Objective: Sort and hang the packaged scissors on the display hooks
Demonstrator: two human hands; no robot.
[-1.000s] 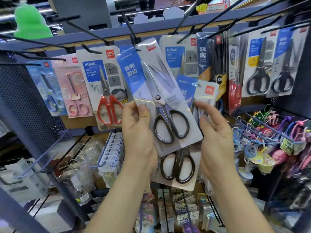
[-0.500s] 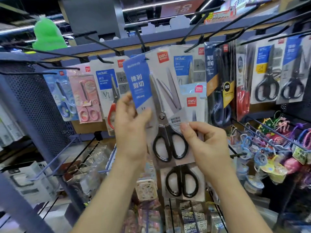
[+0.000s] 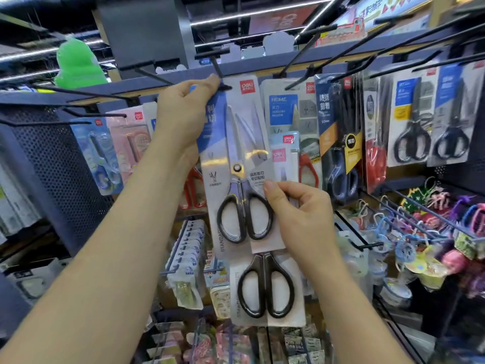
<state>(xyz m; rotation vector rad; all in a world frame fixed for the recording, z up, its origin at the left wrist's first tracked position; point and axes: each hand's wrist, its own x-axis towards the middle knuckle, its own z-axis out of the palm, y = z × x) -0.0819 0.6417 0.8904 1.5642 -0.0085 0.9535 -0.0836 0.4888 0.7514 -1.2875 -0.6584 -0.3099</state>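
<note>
Left hand (image 3: 183, 112) pinches the top left corner of the scissors pack (image 3: 237, 153), a blue-and-grey card with black-handled steel scissors under clear plastic, right at the black wire hook (image 3: 217, 70). Right hand (image 3: 301, 219) grips the card's right edge beside the handles, thumb on the front. Since half a second ago the pack has risen, and the left hand has climbed from mid-edge to the top. The pack stands upright: long axis vertical, blades up, handles down.
</note>
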